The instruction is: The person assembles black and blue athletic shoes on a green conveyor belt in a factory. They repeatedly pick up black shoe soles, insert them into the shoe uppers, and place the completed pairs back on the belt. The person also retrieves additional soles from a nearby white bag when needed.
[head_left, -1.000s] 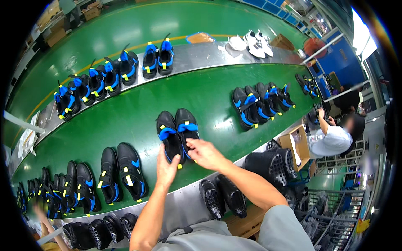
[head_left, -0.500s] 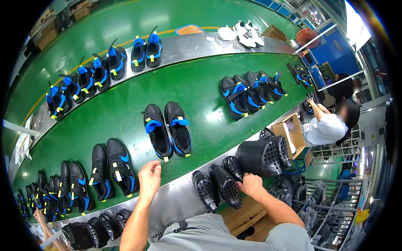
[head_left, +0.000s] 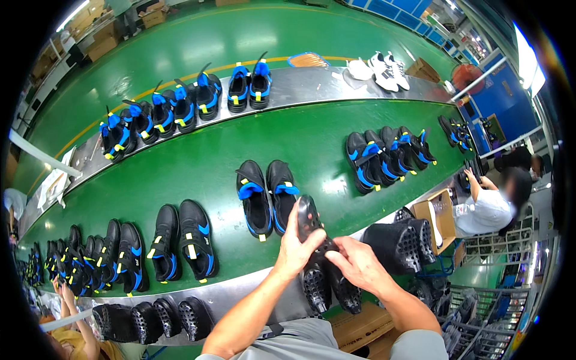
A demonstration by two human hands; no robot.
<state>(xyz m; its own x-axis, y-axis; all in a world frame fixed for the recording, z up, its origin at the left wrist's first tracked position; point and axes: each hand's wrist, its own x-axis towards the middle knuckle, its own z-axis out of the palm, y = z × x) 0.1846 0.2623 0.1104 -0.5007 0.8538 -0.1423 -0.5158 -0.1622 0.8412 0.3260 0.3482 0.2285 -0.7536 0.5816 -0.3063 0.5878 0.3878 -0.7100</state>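
Observation:
Both my hands grip a black shoe tree (head_left: 308, 211), shiny and dotted with holes, held tilted over the near edge of the green belt. My left hand (head_left: 294, 246) wraps its upper part, while my right hand (head_left: 360, 263) closes round its lower end. Just beyond it stands a pair of black-and-blue shoes (head_left: 253, 201) with tongues pulled up; the held piece partly covers the right shoe. Below my hands, two more black shoe trees (head_left: 316, 289) lie on the metal ledge (head_left: 252, 294).
More black-and-blue shoes line the green belt (head_left: 312, 138), left (head_left: 195, 234) and right (head_left: 366, 165). Others stand on the far metal shelf (head_left: 324, 81) beside white shoes (head_left: 387, 72). Black shoe trees (head_left: 195, 318) sit at lower left. A co-worker (head_left: 489, 207) works at right beside a cardboard box (head_left: 443, 219); another's hands (head_left: 63, 291) show at left.
My right hand has lifted a shoe tree from the ledge up and left, and my left hand has moved right to grip it too. The whole view has shifted.

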